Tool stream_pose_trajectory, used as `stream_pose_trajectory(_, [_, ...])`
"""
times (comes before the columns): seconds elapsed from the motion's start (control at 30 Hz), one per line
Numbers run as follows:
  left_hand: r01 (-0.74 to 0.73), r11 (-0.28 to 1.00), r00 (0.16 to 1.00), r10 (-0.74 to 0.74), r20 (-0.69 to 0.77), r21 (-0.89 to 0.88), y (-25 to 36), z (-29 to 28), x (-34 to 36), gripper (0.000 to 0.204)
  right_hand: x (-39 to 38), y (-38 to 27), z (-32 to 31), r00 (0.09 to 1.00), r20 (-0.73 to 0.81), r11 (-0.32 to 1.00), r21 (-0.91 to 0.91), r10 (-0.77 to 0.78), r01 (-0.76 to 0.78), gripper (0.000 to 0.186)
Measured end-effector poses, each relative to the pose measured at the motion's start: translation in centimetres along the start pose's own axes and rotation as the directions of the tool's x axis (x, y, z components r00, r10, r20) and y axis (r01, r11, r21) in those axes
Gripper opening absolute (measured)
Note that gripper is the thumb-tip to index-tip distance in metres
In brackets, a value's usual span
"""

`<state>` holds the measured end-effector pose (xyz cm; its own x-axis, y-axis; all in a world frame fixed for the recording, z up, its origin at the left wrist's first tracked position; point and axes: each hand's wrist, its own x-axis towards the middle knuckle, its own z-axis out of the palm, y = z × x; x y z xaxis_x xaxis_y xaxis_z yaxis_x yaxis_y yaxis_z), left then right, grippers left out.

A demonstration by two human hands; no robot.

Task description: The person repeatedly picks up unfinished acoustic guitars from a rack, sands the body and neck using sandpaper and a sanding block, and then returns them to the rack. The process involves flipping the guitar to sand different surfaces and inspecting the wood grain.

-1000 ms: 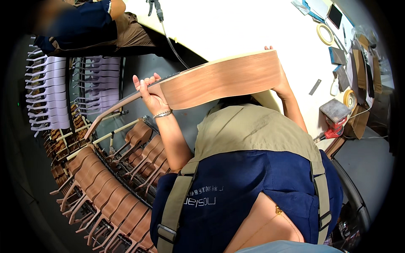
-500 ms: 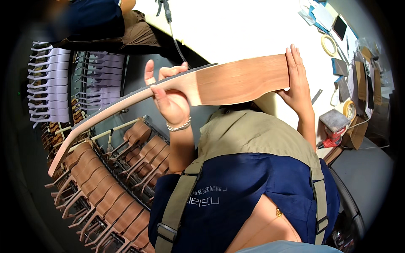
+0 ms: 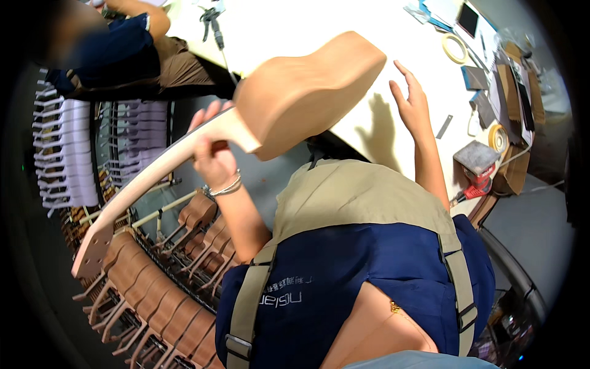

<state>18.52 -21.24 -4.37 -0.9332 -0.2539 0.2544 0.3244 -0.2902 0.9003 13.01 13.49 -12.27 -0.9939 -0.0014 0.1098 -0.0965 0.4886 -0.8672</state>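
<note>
Head view: L hand (image 3: 215, 166) gripping guitar (image 3: 307, 92) by neck (image 3: 153, 174) nr heel (image 3: 243, 133), prob. bearing its wt there.
Guitar's hanging tilted over worktop (image 3: 276, 31) edge; R hand (image 3: 413, 107) hovering near, spread, holding nothing, seemingly giving it room.

The wide head-worn camera looks steeply down from close above the apron (image 3: 405, 252), taking in both hands (image 3: 415, 112).

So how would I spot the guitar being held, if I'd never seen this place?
Find the big pale table across the top. By its left side, the person's left hand grips a guitar by its neck, the wide end angled up and right. Unlike the brown guitars racked at lower left, it is held in mid-air.
</note>
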Motion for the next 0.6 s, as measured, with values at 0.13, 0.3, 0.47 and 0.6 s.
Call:
stream_pose_trajectory(0.13, [0.156,0.953,0.879,-0.253,-0.404,-0.258,-0.6,-4.5,-0.5,0.037,-1.5,4.3,2.7,0.905,0.288,0.736,0.530,0.312,-0.422,0.075])
stream_pose_trajectory(0.3, [0.314,0.838,0.684,-0.526,-0.506,-0.446,-3.5,-9.0,-3.0,0.038,-4.0,0.5,4.9,0.878,0.421,0.702,0.553,0.229,-0.449,0.088])
stream_pose_trajectory(0.47, [0.316,0.857,0.735,-0.492,-0.466,-0.407,-3.2,-8.9,-4.2,0.041,-4.1,0.5,5.0,0.873,0.446,0.696,0.563,0.197,-0.445,0.088])
stream_pose_trajectory(0.6, [0.271,0.908,0.810,-0.395,-0.433,-0.320,-2.2,-7.3,-3.8,0.043,-4.1,2.0,5.3,0.841,0.496,0.638,0.580,0.218,-0.508,0.084])
